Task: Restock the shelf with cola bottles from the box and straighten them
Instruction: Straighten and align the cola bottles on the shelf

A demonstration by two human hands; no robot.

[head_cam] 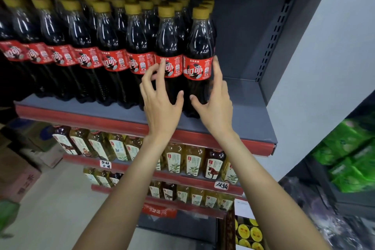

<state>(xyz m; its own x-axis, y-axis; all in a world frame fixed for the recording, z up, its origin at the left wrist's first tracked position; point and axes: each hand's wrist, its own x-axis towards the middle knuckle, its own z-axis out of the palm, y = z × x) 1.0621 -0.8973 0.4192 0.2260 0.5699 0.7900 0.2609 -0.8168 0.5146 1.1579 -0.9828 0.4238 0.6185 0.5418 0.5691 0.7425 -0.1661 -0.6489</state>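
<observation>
Rows of cola bottles with yellow caps and red labels stand on the grey shelf (239, 119). My left hand (160, 99) is wrapped loosely around the second front bottle from the right (169, 46), fingers on its label and thumb at its lower right side. My right hand (215, 99) cups the rightmost front bottle (198, 46), fingers along its right side and thumb on its lower left. Both bottles stand upright on the shelf. No box shows in the frame.
Bare shelf space lies to the right of the last bottle, up to the perforated side panel (272, 36). Lower shelves hold tea bottles (192, 162). Cardboard boxes (20, 170) sit on the floor at left; green packs (349, 154) fill a rack at right.
</observation>
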